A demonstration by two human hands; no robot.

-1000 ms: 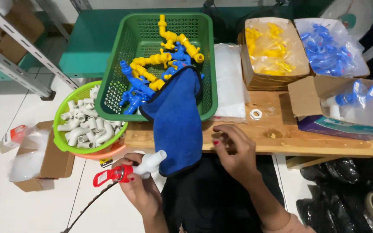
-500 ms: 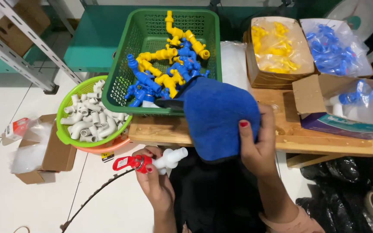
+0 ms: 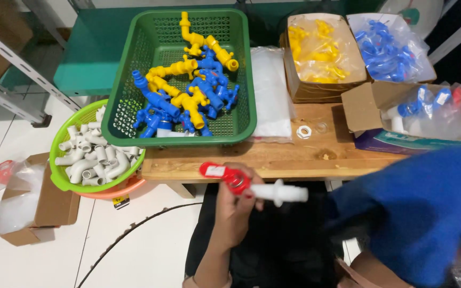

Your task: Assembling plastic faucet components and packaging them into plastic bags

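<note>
A blurred blue fabric cloth (image 3: 417,213) filled the near right, hiding the right hand, whose grip could not be told. Left of it, near the wooden desk (image 3: 273,157), the left hand (image 3: 234,205) pinched a white plastic tap with a red handle (image 3: 252,186).

This looks like a small assembly or packing workshop for plastic plumbing parts. A wooden worktop (image 3: 273,160) carries a green basket (image 3: 129,90) heaped with blue and yellow taps, and cardboard boxes (image 3: 305,88) lined with plastic bags hold sorted yellow and blue pieces. Beside the worktop a lime-green bowl (image 3: 60,178) is full of white pipe elbows. Metal shelving (image 3: 12,64) stands on the white tiled floor (image 3: 134,250), with more opened cartons (image 3: 54,205) near it.
</note>
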